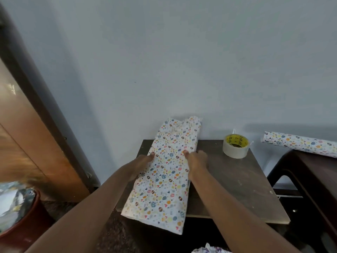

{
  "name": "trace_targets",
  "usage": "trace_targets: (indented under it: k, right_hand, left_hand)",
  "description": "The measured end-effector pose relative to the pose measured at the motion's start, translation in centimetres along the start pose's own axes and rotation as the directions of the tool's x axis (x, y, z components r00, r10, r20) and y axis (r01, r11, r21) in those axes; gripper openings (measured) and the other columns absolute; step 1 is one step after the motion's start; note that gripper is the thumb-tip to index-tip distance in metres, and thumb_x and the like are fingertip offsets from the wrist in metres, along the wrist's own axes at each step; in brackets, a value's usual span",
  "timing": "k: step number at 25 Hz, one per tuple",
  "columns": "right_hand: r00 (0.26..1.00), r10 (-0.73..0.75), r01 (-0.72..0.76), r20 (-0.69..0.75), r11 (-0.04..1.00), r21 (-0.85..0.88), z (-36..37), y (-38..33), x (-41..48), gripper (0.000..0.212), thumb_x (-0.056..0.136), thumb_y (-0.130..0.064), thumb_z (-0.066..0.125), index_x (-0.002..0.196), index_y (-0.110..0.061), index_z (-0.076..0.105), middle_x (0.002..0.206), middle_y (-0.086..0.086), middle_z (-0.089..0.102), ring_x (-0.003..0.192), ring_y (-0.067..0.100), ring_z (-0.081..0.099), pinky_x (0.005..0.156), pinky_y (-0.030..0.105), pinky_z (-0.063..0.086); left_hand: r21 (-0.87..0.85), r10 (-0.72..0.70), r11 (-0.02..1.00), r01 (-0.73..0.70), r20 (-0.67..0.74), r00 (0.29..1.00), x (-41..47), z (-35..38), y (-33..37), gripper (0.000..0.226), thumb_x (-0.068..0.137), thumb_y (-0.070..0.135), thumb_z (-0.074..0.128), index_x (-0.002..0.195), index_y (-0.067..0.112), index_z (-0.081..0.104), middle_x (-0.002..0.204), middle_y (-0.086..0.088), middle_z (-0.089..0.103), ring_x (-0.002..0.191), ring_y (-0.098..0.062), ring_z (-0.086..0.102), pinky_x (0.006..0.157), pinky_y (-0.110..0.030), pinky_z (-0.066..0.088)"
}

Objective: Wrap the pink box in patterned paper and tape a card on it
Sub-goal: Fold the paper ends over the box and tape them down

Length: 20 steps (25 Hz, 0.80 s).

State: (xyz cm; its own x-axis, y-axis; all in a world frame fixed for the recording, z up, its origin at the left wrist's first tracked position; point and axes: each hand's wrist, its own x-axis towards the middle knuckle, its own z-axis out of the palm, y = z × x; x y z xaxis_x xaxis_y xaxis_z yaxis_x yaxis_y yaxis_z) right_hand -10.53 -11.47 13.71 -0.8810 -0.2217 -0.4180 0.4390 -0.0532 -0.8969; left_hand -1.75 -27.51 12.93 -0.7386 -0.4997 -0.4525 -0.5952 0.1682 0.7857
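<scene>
A long bundle of white patterned paper lies lengthwise on the small dark table, folded round something; the pink box does not show. Its far end stands up against the wall and its near end hangs over the table's front edge. My left hand grips the bundle's left side, thumb on top. My right hand grips the right side in the same way. No card is in sight.
A roll of clear tape with a yellow core stands at the table's back right. A roll of the same patterned paper lies on dark furniture at the right. A wooden door frame rises at the left.
</scene>
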Motion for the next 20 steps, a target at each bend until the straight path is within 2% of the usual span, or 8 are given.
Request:
trace_targets:
  k: [3, 7, 9, 10, 13, 15, 18, 20]
  right_hand:
    - [0.982, -0.12, 0.126, 0.144, 0.992, -0.033, -0.3, -3.1, -0.6, 0.024, 0.085, -0.008, 0.065, 0.107, -0.004, 0.055, 0.107, 0.013, 0.063, 0.093, 0.027, 0.063, 0.083, 0.045, 0.055]
    - [0.936, -0.092, 0.083, 0.341, 0.996, 0.039, -2.6, -5.7, -2.4, 0.031, 0.085, 0.004, 0.062, 0.115, 0.001, 0.056, 0.111, 0.018, 0.065, 0.091, 0.027, 0.064, 0.074, 0.039, 0.054]
    - [0.885, -0.109, 0.063, 0.453, 0.991, 0.115, -4.1, -5.7, -3.3, 0.044, 0.083, 0.012, 0.058, 0.123, -0.007, 0.052, 0.116, 0.018, 0.063, 0.1, 0.031, 0.063, 0.08, 0.044, 0.054]
    - [0.852, -0.142, 0.079, 0.504, 0.986, 0.145, -4.8, -5.6, -3.6, 0.053, 0.081, 0.015, 0.057, 0.125, -0.014, 0.049, 0.117, 0.017, 0.063, 0.102, 0.032, 0.063, 0.079, 0.045, 0.055]
    - [0.743, -0.267, 0.158, 0.613, 0.961, 0.227, -6.4, -5.6, -5.6, 0.081, 0.065, 0.013, 0.068, 0.132, -0.027, 0.043, 0.114, 0.018, 0.066, 0.104, 0.033, 0.064, 0.074, 0.044, 0.058]
    - [0.678, -0.36, 0.218, 0.641, 0.931, 0.293, -7.4, -5.8, -7.2, 0.094, 0.051, -0.001, 0.082, 0.133, -0.029, 0.046, 0.117, 0.014, 0.066, 0.109, 0.031, 0.063, 0.079, 0.043, 0.057]
    - [0.65, -0.497, 0.338, 0.575, 0.867, 0.367, -9.3, -6.1, -10.1, 0.099, 0.036, -0.023, 0.095, 0.126, -0.038, 0.056, 0.11, 0.007, 0.068, 0.11, 0.028, 0.06, 0.094, 0.047, 0.048]
    - [0.646, -0.554, 0.382, 0.525, 0.83, 0.406, -10.3, -6.5, -11.9, 0.102, 0.03, -0.028, 0.096, 0.124, -0.037, 0.058, 0.113, 0.005, 0.068, 0.108, 0.025, 0.061, 0.091, 0.046, 0.05]
  left_hand:
    - [-0.124, 0.065, 0.989, -0.077, -0.093, 0.993, -1.4, -0.6, 1.0, 0.06, 0.091, 0.053, 0.048, 0.126, 0.004, 0.042, 0.125, -0.011, 0.054, 0.114, -0.031, 0.053, 0.097, -0.041, 0.043]
    - [-0.36, 0.142, 0.928, -0.095, 0.106, 0.984, -4.5, -1.8, 2.2, 0.041, 0.096, 0.038, 0.047, 0.122, 0.008, 0.055, 0.125, -0.013, 0.061, 0.112, -0.031, 0.059, 0.099, -0.048, 0.045]
    - [-0.48, 0.212, 0.862, -0.162, 0.051, 0.976, -6.7, -1.8, 3.1, 0.041, 0.096, 0.035, 0.048, 0.132, 0.016, 0.045, 0.12, -0.008, 0.063, 0.107, -0.027, 0.062, 0.091, -0.044, 0.05]
    - [-0.506, 0.265, 0.827, -0.246, -0.034, 0.964, -7.5, -1.9, 3.5, 0.046, 0.095, 0.035, 0.05, 0.137, 0.025, 0.037, 0.12, -0.005, 0.062, 0.106, -0.026, 0.062, 0.087, -0.043, 0.052]
    - [-0.445, 0.472, 0.708, -0.548, -0.279, 0.837, -11.3, -1.7, 6.2, 0.043, 0.095, 0.031, 0.048, 0.13, 0.042, 0.027, 0.124, -0.005, 0.057, 0.099, -0.018, 0.063, 0.072, -0.03, 0.057]
    - [-0.395, 0.597, 0.605, -0.692, -0.349, 0.722, -13.7, -1.1, 7.5, 0.042, 0.094, 0.025, 0.048, 0.125, 0.043, 0.026, 0.129, -0.001, 0.051, 0.105, -0.014, 0.06, 0.074, -0.024, 0.057]
    - [-0.306, 0.704, 0.495, -0.814, -0.407, 0.581, -17.0, 0.3, 8.2, 0.062, 0.082, 0.037, 0.062, 0.123, 0.053, 0.018, 0.129, 0.008, 0.047, 0.115, -0.012, 0.056, 0.089, -0.029, 0.054]
    - [-0.283, 0.704, 0.486, -0.827, -0.434, 0.562, -18.6, 0.8, 8.3, 0.07, 0.076, 0.043, 0.071, 0.121, 0.056, 0.019, 0.123, 0.019, 0.049, 0.108, -0.003, 0.06, 0.084, -0.026, 0.055]
